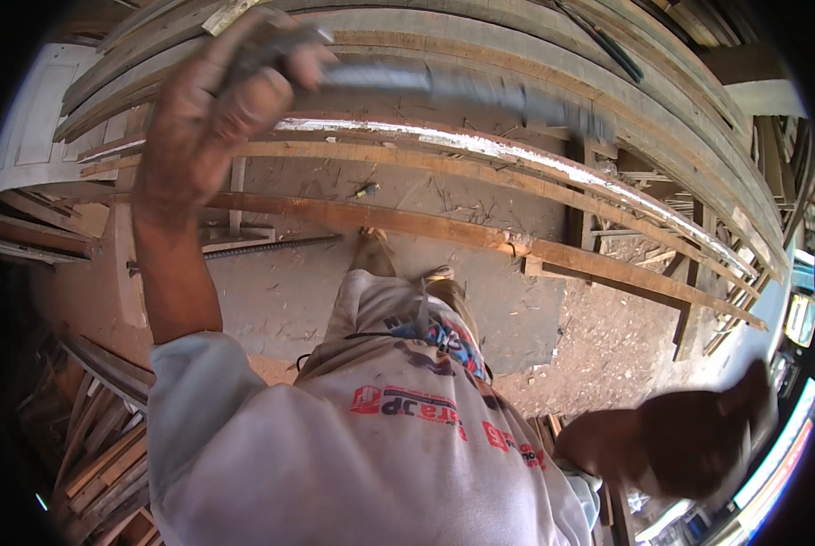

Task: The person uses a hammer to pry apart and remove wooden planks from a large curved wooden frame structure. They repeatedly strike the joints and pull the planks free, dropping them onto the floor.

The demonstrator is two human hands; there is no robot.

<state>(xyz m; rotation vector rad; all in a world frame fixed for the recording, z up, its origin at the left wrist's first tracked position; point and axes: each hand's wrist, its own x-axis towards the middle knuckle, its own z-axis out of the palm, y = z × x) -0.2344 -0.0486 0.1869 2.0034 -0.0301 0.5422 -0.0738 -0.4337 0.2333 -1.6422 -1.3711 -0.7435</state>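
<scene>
Of the person's two hands, the left hand (230,109) was wrapped around one grey metal bar (380,78), which showed, blurred, beyond the single white-streaked plank (480,146). The right hand (689,443) was well apart, on the near side of that plank, too blurred to tell its grip. At least two brown planks (371,215) and one ribbed rod (275,247) also lay on the plank's near side.
</scene>
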